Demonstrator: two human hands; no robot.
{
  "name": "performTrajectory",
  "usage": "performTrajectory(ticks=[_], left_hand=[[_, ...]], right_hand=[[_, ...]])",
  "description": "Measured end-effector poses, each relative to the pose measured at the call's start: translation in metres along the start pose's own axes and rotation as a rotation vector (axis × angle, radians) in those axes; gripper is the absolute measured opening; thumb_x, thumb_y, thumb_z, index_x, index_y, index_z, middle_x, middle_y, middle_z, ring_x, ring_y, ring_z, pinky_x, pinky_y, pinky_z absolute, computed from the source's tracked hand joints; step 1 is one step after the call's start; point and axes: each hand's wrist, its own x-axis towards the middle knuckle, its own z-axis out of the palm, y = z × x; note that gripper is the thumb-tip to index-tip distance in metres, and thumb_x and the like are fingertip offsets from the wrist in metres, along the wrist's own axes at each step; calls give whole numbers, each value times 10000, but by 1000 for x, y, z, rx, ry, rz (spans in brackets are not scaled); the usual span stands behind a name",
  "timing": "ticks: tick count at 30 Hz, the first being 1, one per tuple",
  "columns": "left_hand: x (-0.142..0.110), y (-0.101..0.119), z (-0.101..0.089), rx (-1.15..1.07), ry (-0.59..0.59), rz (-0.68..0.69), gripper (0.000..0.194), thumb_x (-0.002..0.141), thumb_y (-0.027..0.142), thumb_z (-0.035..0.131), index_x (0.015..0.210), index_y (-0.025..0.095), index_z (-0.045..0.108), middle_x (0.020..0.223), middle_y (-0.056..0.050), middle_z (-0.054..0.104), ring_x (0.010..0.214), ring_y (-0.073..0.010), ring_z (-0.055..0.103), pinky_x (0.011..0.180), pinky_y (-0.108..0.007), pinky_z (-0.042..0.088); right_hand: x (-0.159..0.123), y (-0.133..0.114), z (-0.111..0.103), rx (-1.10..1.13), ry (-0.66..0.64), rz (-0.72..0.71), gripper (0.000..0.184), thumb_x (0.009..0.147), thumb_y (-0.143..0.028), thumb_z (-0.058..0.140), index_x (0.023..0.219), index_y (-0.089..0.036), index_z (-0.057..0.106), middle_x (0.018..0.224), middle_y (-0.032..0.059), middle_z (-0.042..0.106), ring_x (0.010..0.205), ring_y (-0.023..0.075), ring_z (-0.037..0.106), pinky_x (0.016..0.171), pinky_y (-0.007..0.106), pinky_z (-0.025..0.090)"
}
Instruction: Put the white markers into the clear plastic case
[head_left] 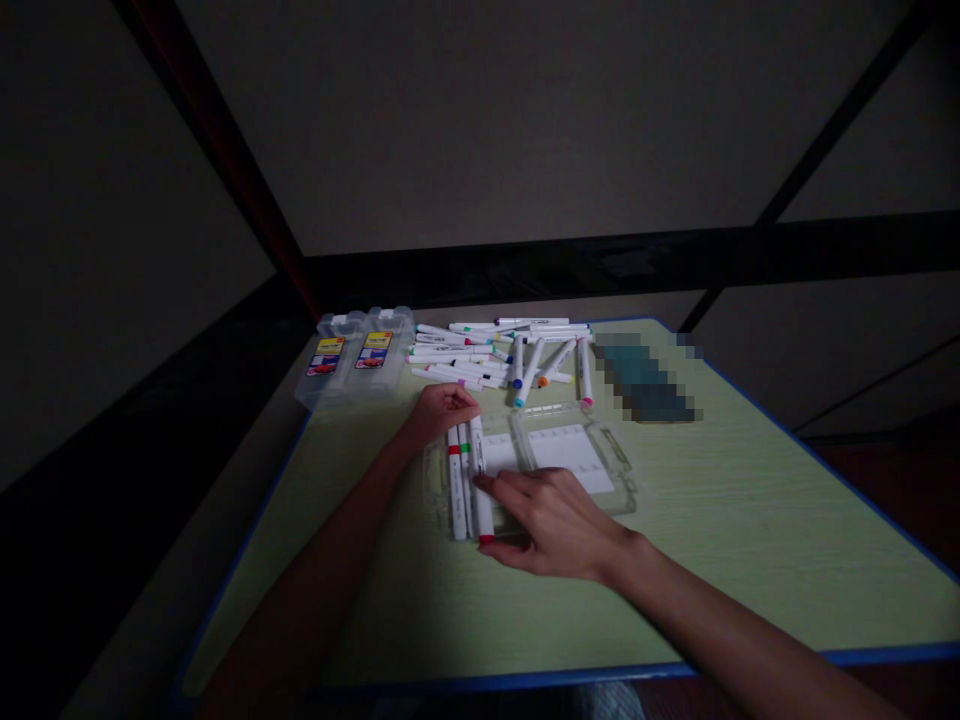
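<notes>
Writing: the two yellow, blue and red labels [373,350] carry lettering too small to read; dark print runs along the marker barrels, and faint marks line the white paper insert [574,457] (no brand can be made out).
Held marker: a white cylindrical marker with a red end [485,515] lies over the left half of the open clear plastic case [624,495]; its red end points toward the person, its long axis running away with the far end leaning slightly left.
Case markers: two white ones, one with a red band [456,495] and one with a green band [465,470], side by side to its left, nearly parallel to it.
Right hand: this hand [555,520] grasps the held marker, thumb at the red end, fingertips on the barrel.
Left hand: this hand [442,408] has curled fingers touching the held marker's far end; whether they pinch it, one cannot tell.
Other cases: two, clear plastic [322,388], side by side at the far left.
Loose markers: a heap of white markers with coloured ends [450,350], overlapping too much for an exact count.
Surface: one pale green table with a blue edge [712,560]; one pixelated dark object [645,375] lies at right.
</notes>
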Motion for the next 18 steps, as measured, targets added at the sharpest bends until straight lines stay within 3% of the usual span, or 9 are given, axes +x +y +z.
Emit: performTrajectory(ticks=[6, 18], left_hand=[[0, 0, 1, -20, -3, 6, 136, 534, 196, 658, 577, 124, 550, 512, 37, 539, 489, -81, 498, 509, -208, 394], [1, 1, 1, -1, 6, -7, 140, 541, 198, 637, 577, 128, 522, 494, 39, 531, 463, -75, 484, 468, -195, 366]], right_hand=[[-1, 3, 0, 0, -14, 0, 603, 763, -499, 465, 1208, -92, 456, 911, 86, 630, 702, 199, 585, 558, 293, 345], [-1, 5, 0, 21, -14, -2, 600, 763, -450, 473, 1238, -84, 443, 867, 80, 631, 650, 184, 575, 538, 294, 349]])
